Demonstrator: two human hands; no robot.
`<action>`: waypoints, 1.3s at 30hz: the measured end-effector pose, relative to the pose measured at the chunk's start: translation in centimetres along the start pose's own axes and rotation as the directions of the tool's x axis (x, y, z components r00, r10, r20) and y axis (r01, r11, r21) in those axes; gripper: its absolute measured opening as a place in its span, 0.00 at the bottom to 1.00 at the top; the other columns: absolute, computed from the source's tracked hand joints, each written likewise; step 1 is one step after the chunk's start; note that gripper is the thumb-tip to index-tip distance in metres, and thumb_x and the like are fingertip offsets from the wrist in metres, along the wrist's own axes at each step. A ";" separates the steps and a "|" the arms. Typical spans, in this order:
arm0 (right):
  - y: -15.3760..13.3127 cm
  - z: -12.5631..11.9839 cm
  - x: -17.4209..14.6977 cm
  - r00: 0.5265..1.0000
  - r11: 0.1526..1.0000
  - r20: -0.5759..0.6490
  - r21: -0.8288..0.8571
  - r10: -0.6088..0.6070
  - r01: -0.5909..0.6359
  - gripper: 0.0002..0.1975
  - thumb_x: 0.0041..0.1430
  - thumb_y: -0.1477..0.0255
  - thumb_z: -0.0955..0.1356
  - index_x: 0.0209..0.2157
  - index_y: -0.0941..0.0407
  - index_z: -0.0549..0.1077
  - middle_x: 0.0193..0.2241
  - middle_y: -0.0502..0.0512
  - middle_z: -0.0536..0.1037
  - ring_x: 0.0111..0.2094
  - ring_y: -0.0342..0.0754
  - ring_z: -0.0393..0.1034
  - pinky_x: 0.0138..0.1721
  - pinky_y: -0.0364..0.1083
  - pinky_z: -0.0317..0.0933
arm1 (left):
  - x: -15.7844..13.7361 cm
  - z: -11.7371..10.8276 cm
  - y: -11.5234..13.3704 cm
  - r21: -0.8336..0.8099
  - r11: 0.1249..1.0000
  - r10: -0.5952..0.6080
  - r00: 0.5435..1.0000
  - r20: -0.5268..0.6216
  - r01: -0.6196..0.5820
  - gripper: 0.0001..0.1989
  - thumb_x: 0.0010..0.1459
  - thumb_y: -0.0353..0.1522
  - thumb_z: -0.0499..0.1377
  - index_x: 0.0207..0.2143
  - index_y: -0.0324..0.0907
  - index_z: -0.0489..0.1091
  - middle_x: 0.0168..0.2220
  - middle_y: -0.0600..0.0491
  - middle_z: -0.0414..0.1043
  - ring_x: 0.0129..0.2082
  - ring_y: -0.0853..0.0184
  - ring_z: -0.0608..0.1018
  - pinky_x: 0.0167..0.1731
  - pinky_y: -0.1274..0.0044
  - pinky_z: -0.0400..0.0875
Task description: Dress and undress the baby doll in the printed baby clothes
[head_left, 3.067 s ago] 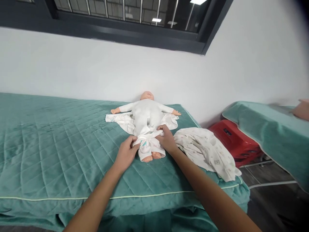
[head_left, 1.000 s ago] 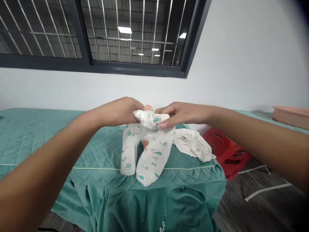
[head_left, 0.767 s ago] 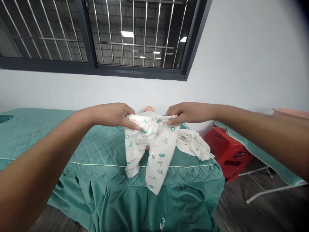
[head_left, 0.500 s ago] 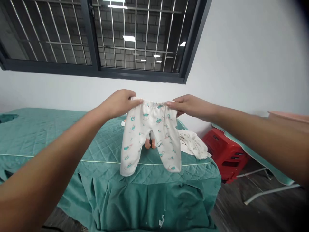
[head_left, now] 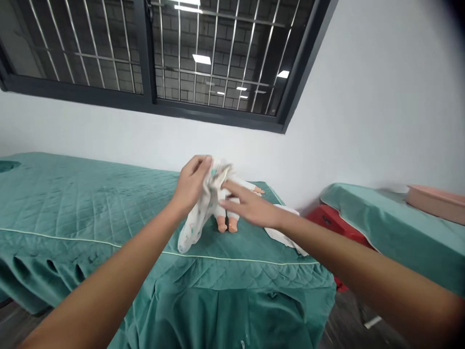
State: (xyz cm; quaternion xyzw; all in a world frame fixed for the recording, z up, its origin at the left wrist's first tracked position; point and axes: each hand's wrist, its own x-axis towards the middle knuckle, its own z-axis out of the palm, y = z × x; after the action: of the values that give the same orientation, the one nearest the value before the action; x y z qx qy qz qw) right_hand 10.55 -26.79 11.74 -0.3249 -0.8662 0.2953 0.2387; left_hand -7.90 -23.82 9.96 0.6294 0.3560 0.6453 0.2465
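A pair of small white baby pants with a green print hangs bunched and tilted, one leg drooping to the lower left. My left hand is closed round the upper part of the pants. Touching the gathered cloth from the other side, my right hand has its fingers stretched out and apart; motion blurs the contact. Behind the pants a baby doll lies on the bed, its feet toward me and one white sleeve showing. The hands and pants hide its head and most of its body.
A green quilted cover with a pale piping edge drapes the bed. White folded clothing lies right of the doll, partly behind my forearm. Further right are a red plastic item and a green-covered table bearing a pink basin.
The pants were spread flat by the waistband between both hands; now they are bunched up and swung left. My right hand has come off its waistband corner and moved inward. The view has shifted slightly.
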 end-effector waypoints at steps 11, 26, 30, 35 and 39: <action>12.7 3.6 -0.2 0.957 0.964 0.118 -0.060 0.265 -0.260 0.12 0.65 0.65 0.63 0.40 0.53 0.77 0.41 0.53 0.79 0.44 0.50 0.72 0.46 0.49 0.65 | -10.1 -0.1 -17.2 0.589 0.788 -0.341 0.924 0.176 0.179 0.26 0.55 0.44 0.60 0.54 0.43 0.66 0.55 0.45 0.67 0.56 0.54 0.67 0.55 0.62 0.61; 29.2 -4.1 7.5 0.864 0.816 -0.450 -0.398 0.223 -0.418 0.27 0.59 0.57 0.63 0.55 0.58 0.64 0.60 0.68 0.63 0.64 0.60 0.54 0.64 0.60 0.49 | -1.1 4.1 -16.4 0.616 0.759 -0.408 0.891 0.200 0.210 0.22 0.57 0.28 0.54 0.55 0.40 0.65 0.58 0.44 0.66 0.60 0.55 0.65 0.60 0.63 0.57; 34.7 -8.0 12.1 0.744 0.727 -0.522 -0.301 0.416 -0.617 0.41 0.59 0.51 0.63 0.64 0.64 0.53 0.65 0.73 0.57 0.66 0.64 0.50 0.65 0.59 0.46 | 1.6 7.8 -17.7 0.147 0.697 -0.716 0.670 0.195 0.702 0.23 0.58 0.36 0.58 0.55 0.39 0.65 0.54 0.42 0.71 0.54 0.55 0.73 0.54 0.66 0.67; 39.4 -11.0 16.8 0.628 0.652 -0.372 -0.076 0.683 -0.754 0.58 0.53 0.43 0.66 0.69 0.63 0.36 0.64 0.76 0.58 0.62 0.67 0.58 0.61 0.61 0.53 | 3.9 10.9 -21.1 -0.293 0.291 -0.834 0.392 0.389 0.911 0.24 0.53 0.40 0.64 0.50 0.39 0.70 0.45 0.43 0.77 0.43 0.56 0.80 0.44 0.67 0.75; 40.8 -11.5 19.2 0.641 0.670 -0.281 0.013 0.715 -0.742 0.57 0.51 0.40 0.65 0.68 0.63 0.45 0.63 0.74 0.61 0.61 0.66 0.61 0.60 0.60 0.56 | 5.1 11.8 -22.9 -0.362 0.247 -0.799 0.400 0.449 0.899 0.27 0.49 0.43 0.66 0.48 0.38 0.73 0.43 0.40 0.78 0.37 0.56 0.81 0.41 0.67 0.77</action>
State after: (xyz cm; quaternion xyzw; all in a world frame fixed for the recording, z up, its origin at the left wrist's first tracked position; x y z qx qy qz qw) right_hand 21.81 15.85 -2.98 -0.6941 -0.6361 0.2752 0.1947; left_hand 0.29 -3.79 -4.96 0.2856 0.4118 0.4220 0.7555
